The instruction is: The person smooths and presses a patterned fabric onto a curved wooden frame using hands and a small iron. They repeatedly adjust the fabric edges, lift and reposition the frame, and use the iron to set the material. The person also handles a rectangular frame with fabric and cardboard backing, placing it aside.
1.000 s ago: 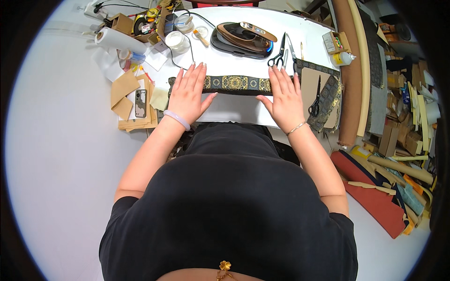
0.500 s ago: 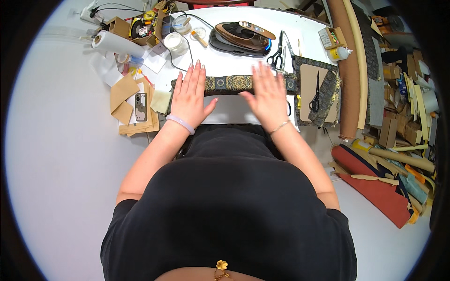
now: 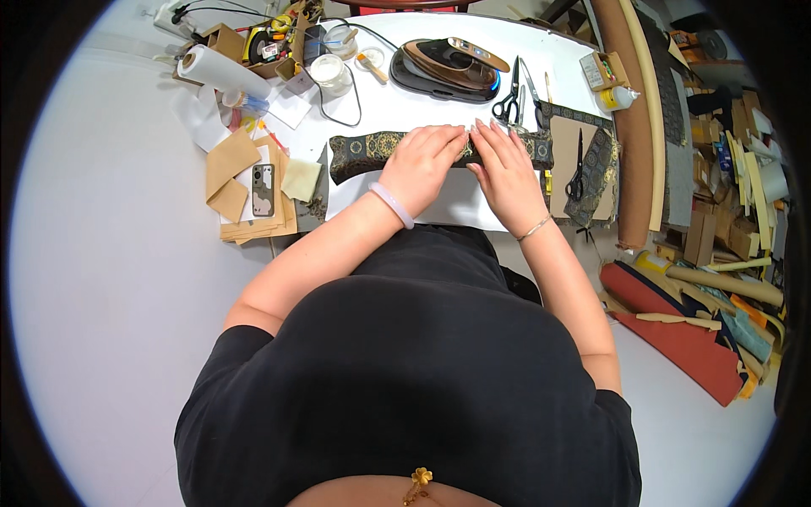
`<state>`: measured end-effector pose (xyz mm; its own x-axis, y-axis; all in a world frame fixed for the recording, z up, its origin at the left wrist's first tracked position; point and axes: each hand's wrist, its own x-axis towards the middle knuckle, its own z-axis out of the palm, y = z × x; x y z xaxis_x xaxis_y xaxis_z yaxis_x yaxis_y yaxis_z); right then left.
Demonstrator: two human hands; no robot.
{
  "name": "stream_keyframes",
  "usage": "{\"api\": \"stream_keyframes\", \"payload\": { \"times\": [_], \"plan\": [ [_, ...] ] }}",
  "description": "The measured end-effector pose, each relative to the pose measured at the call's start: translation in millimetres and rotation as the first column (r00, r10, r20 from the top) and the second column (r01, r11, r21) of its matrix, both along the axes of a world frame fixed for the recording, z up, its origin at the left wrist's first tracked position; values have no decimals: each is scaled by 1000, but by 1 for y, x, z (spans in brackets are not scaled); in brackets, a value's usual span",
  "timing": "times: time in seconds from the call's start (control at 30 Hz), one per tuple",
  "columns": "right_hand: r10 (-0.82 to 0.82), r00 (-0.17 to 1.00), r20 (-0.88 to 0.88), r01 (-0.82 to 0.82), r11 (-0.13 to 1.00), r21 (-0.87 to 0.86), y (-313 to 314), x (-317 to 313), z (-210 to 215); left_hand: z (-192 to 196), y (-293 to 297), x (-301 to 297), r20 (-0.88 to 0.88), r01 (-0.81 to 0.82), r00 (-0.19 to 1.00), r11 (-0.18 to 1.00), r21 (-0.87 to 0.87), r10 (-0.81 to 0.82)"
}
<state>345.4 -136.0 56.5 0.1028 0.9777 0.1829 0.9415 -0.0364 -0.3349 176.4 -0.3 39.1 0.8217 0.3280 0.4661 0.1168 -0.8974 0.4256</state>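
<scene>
A dark, padded-looking strip of patterned fabric with gold and blue medallions (image 3: 363, 154) lay lengthwise across the white tabletop (image 3: 382, 111), nearer its near edge than its far one, both ends showing. The left hand (image 3: 420, 165), with a pale lavender bangle (image 3: 392, 205) at its wrist, lay palm down over the strip's middle, fingers straight and together; its thumb was hidden, so whether it gripped could not be told. The right hand (image 3: 507, 169), with a thin silver bracelet (image 3: 534, 227), rested flat on the strip just beside it, fingers extended, thumb apart from them. The fingertips of the two hands nearly met.

Toward the far edge, a brown-and-black iron (image 3: 452, 68) sat on its black base (image 3: 422, 83), with large black-handled scissors (image 3: 507, 107) to its right. A whitish jar (image 3: 331, 76) and an orange-and-wood-handled brush (image 3: 372, 68) stood and lay to the iron's left. By the right edge, a second pair of black scissors (image 3: 576, 182) lay on a tan board (image 3: 564, 139), next to a long brown roll (image 3: 634, 173). Beyond the left edge, a phone in a grey-and-black patterned case (image 3: 263, 190) rested on brown paper pieces (image 3: 226, 171), near a pale yellowish square pad (image 3: 301, 179).
</scene>
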Motion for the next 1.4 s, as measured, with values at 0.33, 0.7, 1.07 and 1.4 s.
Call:
{"api": "stream_keyframes", "payload": {
  "times": [0.33,0.7,1.07,1.4],
  "plan": [
    [-10,1000,-8,10,1000,-3,7,3,8,8,21,-32,-143,-66,988,996,-67,56],
    [10,999,-54,-5,996,92,25,-38,-3,4,27,-42,-187,-55,981,998,4,55],
    [-86,991,106,85,996,16,-12,33,-7,8,63,-108,-309,-95,944,993,77,114],
    [-534,-94,-840,299,790,-536,-68,77,-62,-55,46,-141,-185,-220,975,380,-899,126]
  ]
}}
